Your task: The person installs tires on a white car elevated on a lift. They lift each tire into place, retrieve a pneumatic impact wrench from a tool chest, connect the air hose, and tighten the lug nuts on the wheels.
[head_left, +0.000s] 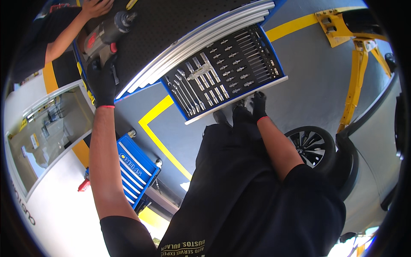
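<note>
My left hand (101, 83), in a black glove with a red cuff, is closed round the handle of a grey and black impact wrench (101, 39) on the cabinet's dark top. Just short of the front edge of a pulled-out tool drawer (236, 101) is my right hand (258, 106), gloved alike, its fingers loosely apart with nothing seen in them. Combination wrenches (188, 94), long sockets (208, 77), bit sockets (231, 68) and slim drivers (254, 58) lie in rows in the drawer's black insert. A pale strip (200, 71) lies across some sockets.
Another person's bare forearm (64, 39) reaches over the cabinet top (165, 21) at upper left. A blue tool cart (138, 165) stands lower left. On the right are a yellow lift arm (353, 85) and a car's wheel (311, 147). Yellow lines (150, 115) mark the grey floor.
</note>
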`<state>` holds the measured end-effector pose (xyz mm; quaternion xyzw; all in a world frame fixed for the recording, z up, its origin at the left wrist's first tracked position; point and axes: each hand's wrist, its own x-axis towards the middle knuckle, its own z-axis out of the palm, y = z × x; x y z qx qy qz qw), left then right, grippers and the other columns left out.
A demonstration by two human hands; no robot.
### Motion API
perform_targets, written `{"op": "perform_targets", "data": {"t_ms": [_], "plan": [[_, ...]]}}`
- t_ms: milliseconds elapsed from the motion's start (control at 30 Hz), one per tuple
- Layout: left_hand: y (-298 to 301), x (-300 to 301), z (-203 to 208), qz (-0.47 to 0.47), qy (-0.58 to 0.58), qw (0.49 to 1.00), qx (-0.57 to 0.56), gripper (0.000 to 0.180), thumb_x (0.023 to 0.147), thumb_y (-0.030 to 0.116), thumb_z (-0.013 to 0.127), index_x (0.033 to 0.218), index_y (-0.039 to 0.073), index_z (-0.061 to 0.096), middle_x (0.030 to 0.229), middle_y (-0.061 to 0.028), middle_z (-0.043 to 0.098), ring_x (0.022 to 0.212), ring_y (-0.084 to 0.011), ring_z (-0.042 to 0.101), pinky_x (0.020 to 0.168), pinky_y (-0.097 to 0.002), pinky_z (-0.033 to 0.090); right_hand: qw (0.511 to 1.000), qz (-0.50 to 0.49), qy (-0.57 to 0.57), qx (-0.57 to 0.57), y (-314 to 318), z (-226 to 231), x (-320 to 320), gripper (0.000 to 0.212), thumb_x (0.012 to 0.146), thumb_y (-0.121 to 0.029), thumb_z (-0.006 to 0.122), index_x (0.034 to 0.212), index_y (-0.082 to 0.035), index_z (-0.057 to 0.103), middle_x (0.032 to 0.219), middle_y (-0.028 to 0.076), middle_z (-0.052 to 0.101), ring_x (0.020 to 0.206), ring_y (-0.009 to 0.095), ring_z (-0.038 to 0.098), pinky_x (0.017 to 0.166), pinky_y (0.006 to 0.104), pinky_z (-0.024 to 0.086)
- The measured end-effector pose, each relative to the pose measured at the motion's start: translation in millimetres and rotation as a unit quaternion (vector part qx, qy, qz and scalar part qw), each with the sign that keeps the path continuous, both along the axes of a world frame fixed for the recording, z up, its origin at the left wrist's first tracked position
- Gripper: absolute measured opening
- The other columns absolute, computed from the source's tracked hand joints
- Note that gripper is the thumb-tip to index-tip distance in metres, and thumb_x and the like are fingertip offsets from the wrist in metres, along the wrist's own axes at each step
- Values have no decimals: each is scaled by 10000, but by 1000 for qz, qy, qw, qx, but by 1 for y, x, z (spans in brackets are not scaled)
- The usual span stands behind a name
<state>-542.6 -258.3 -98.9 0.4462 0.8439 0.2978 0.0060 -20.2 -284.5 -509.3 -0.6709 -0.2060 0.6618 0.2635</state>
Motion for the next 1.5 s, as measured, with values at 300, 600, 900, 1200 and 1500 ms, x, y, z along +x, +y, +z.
{"op": "perform_targets", "data": {"t_ms": [300,600,900,1200,1500], "plan": [[6,-8,0,-3,-35,999,25,525,841,363,842,1125,-57,703,1050,-180,748,935,-262,712,881,-393,527,706,453,-165,518,123,81,-98,426,952,-184,682,1333,-14,595,1304,267,623,1199,441,613,996,515,505],[16,-24,-10,28,26,999,-5,614,814,490,851,1128,-24,726,1061,-160,760,950,-272,746,844,-368,568,746,541,-185,341,76,39,-228,459,887,-263,640,1280,-30,597,1183,314,671,1109,502,647,913,581,539],[28,-5,-1,63,-196,966,158,398,754,115,895,1032,-11,639,938,-122,715,844,-195,693,676,-344,544,697,575,-252,347,141,46,-229,357,974,-361,577,1186,-90,675,1108,264,721,993,488,694,861,598,548],[22,-10,-4,38,-178,980,83,396,827,219,882,1097,5,687,894,-62,712,768,-147,669,670,-323,534,506,720,-166,445,178,33,-243,486,967,-281,607,1428,-126,607,1493,236,544,1383,397,508,1175,490,395],[19,-19,3,91,-74,993,9,612,670,294,940,1105,3,624,1118,-200,614,1034,-368,611,890,-475,509,700,576,-277,320,120,42,-271,430,1020,-390,507,1291,-81,631,1226,253,677,1155,440,636,956,543,516]]}}
